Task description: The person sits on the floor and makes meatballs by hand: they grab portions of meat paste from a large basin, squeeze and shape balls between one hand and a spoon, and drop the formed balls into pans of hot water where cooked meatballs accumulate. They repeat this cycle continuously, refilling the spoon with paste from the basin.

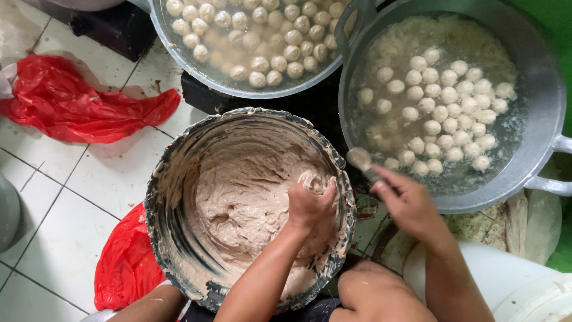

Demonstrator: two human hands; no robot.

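Squeezing a lump of pale brown meat paste (250,203) with the left hand (310,206), fingers (329,189) closing tight around it inside the round, paste-smeared grey mixing tub (161,179). Filling most of that tub, the paste, lying beneath and to the left of the closed left fingers.

Gripping a small metal spoon (360,160) with the right hand (408,200), fingers (387,179) curling shut around its handle, bowl of the spoon blurred and sitting just beyond the fingertips, at the near rim of the wide grey metal pot with side handles (548,107). Floating in cloudy water in that pot, just past the right fingers, a cluster of pale round meatballs (444,110).

Holding many more pale balls in water, a second large metal basin (179,53), lying well beyond the left fingers at the top of the view.

Lying crumpled on the white tiled floor (65,220), far to the left of the left fingers, a red plastic bag (71,98); showing beside the tub, nearer in, another red plastic bag (125,262).
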